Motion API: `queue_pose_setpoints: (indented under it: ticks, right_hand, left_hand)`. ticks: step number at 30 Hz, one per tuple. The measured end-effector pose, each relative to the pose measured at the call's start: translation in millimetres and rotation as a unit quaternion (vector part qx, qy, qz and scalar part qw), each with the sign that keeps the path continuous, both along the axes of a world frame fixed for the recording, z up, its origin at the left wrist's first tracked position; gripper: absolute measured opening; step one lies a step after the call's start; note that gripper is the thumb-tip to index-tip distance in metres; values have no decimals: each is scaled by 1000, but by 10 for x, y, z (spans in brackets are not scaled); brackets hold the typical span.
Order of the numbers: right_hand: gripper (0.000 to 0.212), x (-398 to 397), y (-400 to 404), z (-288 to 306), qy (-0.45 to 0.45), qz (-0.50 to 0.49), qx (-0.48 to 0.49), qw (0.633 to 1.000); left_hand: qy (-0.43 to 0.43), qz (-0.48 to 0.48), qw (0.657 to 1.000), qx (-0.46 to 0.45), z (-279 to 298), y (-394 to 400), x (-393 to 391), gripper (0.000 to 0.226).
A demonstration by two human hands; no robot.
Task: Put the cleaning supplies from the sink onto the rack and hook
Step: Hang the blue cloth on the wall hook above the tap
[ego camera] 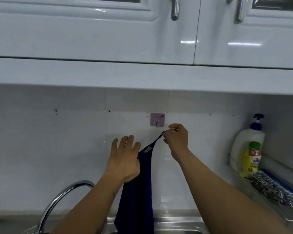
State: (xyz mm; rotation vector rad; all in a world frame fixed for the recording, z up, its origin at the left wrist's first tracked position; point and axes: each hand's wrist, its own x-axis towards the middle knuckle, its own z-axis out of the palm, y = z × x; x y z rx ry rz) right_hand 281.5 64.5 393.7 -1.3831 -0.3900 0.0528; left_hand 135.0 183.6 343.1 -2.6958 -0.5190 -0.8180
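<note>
From the head camera, both hands are raised in front of a white tiled wall [57, 149], below white cabinets [91, 39]. The right hand [177, 138] pinches the thin loop [161, 134] at the top corner of a dark blue cloth [137, 196], its fingers curled round the cord. The loop sits just below and to the right of the hook [157, 120], a small pink square pad stuck to the wall, and does not touch it. The left hand [124, 157] has its fingers spread and straight, pointing up towards the wall; its thumb side lies against the cloth's left edge, near the top. Whether the thumb clamps the fabric cannot be told. A small tan label [148, 149] shows near the cloth's upper corner. The cloth hangs straight down from the loop between the two forearms, its lower end in front of the steel sink [176, 223] at the bottom of the view.

A curved chrome tap [61, 196] rises at lower left. At the right, a metal rack [277, 205] is fixed by the wall. On it stand a white pump bottle [249, 141] and, in front of it and touching, a yellow bottle [250, 159] with a green cap. Beside them on the rack lie a steel scourer [267, 186] and a blue brush [281, 181] with white bristles.
</note>
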Motion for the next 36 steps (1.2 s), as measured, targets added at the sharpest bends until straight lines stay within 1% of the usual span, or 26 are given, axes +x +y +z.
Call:
queue_pose_setpoints:
  ticks: [3,6,8,12,15,18,21,23,25,26,28,30,32,35,36]
  right_hand:
    - [22,158,181,70,-6,0,3,1000]
    - [13,306,347,116,-24,-25,-32,999]
    - [14,377,436,125,-26,-43,-41,998]
    - [13,431,541,85,-27,-75,-49,996]
    - [14,437,598,80,-18,-84,-47,995]
    - [14,475,629,77,11,-92,-34,995]
    - [9,481,623,13,17,-99,-39,994]
    - [10,452,614,-63,0,-96,-49,994]
    - [13,413,613,-171,-23,-66,-54,996]
    - [14,395,606,-241,-34,-38,-62,997]
    - [14,364,582,-399,-59,37,-101,992]
    - [13,340,543,-551,-94,104,-159,977]
    - [12,334,497,-658,-133,127,-208,961]
    - [7,338,409,-751,-185,135,-261,938]
    - [9,326,374,-772,-201,137,-276,930]
  left_hand:
    - [0,-8,1000,-23,26,101,140,57]
    - [25,2,999,-43,57,203,240,65]
    - [47,19,998,-41,69,265,301,67]
    - [26,17,998,-47,-7,375,403,64]
    - [2,16,999,-37,-104,453,446,51]
    - [4,26,999,-18,-149,487,455,43]
    - [6,29,999,-14,-221,490,480,42]
    - [14,33,999,-17,-286,473,478,48]
    - [18,35,999,-24,-370,470,461,52]
    - [18,33,999,-25,-417,476,454,50]
    - [12,24,999,-36,-497,477,434,40]
    - [6,18,999,-41,-565,472,427,35]
    - [3,13,999,-38,-624,468,425,32]
    - [2,11,999,-45,-713,476,407,29]
    - [6,12,999,-48,-740,481,397,30]
